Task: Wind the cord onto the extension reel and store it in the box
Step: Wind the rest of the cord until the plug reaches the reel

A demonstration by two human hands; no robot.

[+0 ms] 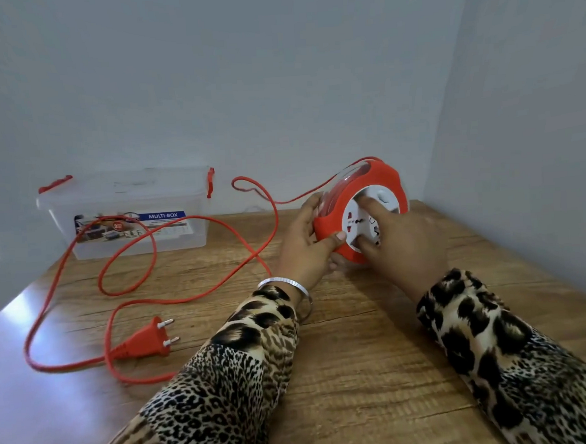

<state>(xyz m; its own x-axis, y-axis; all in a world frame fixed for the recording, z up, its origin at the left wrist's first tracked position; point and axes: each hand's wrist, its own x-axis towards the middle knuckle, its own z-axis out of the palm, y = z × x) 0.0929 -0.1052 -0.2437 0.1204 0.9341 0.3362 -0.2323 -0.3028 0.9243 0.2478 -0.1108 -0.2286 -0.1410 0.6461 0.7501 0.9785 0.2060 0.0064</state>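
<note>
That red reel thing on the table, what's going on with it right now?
A person grips the red extension reel upright at its rim with the left hand, while the right hand presses on its white socket face. Most of the red cord lies in loose loops across the wooden table, its plug lying free. The clear box sits behind, lid closed.

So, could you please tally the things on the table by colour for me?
Red: 3, the reel, the cord and the plug.
Clear: 1, the box, lid on, with red clips.
Total: 4.
</note>
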